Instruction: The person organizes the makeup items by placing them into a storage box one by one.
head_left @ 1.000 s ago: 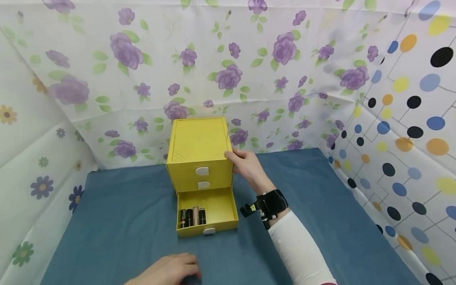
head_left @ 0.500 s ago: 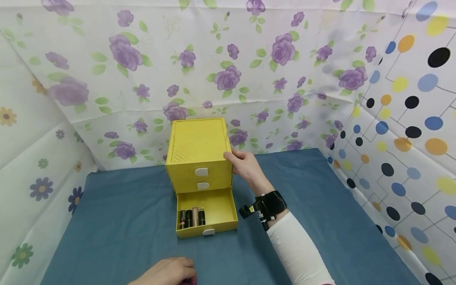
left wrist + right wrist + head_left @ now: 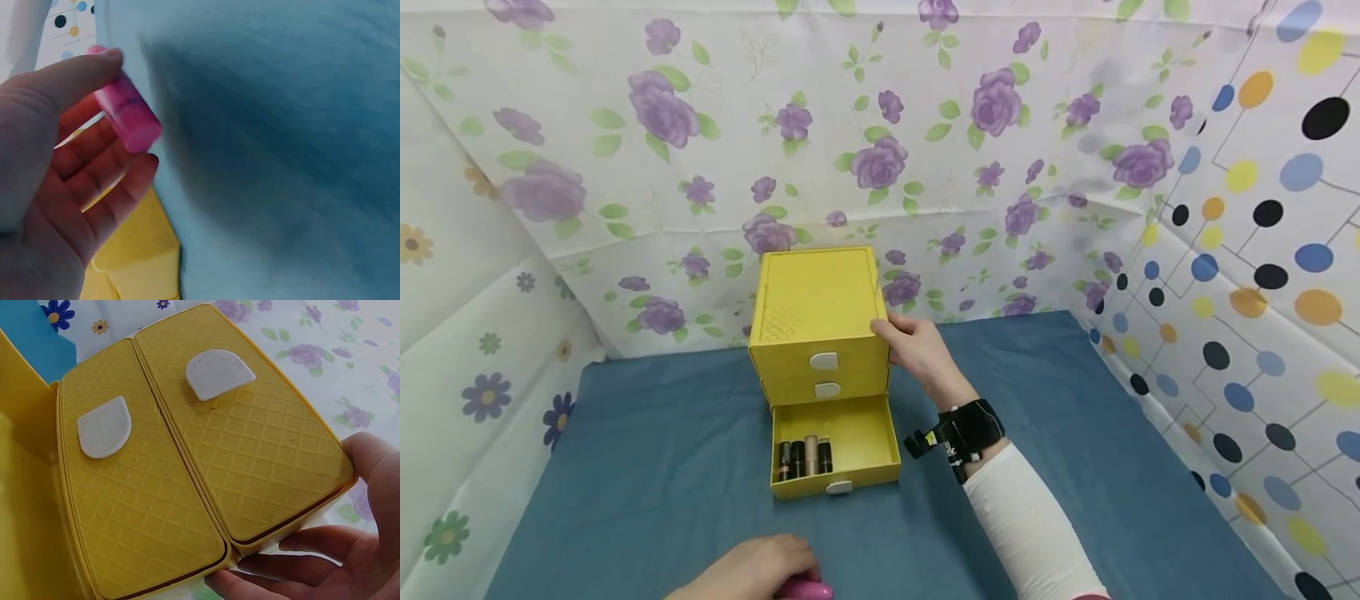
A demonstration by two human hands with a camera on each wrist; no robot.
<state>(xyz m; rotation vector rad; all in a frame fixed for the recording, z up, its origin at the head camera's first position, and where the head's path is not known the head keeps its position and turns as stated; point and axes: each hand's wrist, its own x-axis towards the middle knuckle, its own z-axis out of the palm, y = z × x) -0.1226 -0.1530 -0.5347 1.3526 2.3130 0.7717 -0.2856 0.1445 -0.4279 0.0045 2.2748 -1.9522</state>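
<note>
My left hand [image 3: 752,571] is at the near edge of the head view and pinches a pink lipstick tube [image 3: 805,590] between thumb and fingers. In the left wrist view the pink lipstick tube [image 3: 130,115] shows its flat end, with dark marks on its side. My right hand [image 3: 921,354] holds the right side of a yellow drawer box [image 3: 820,296], thumb at the top edge and fingers along the side. The box's bottom drawer [image 3: 865,437] is pulled out. Several black and beige tubes [image 3: 812,456] stand side by side in its left part. The two upper drawers are closed.
White rounded pulls [image 3: 219,374] mark the closed drawer fronts. A blue cloth [image 3: 685,450] covers the table under the box. Behind hangs a sheet with purple flowers [image 3: 880,162], and a dotted sheet [image 3: 1240,308] closes off the right side.
The pink lipstick tube, mostly hidden under my left hand before, now shows beyond the fingers as that hand has shifted slightly. My right hand and the drawer box stay in place.
</note>
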